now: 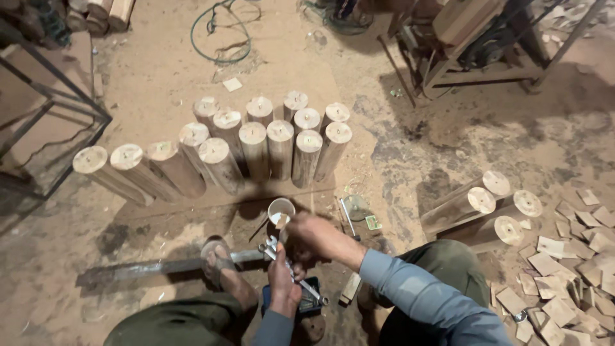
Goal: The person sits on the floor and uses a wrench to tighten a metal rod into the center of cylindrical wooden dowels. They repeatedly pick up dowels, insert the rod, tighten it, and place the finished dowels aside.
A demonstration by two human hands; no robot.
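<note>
Small green-and-white card-like label (pixel 373 222) lying flat on the dirt floor, just right of a round disc. Pale square paper slip (pixel 232 84) on the floor beyond the log ends. No screens or signs visible.

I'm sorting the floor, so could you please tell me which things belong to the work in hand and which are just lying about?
In hand:
- left hand gripping a spanner
- right hand at the spanner's head
- small white cup just beyond

Lying about:
- upright wooden posts
- flat wood offcuts
- green cable
- metal frame
</note>
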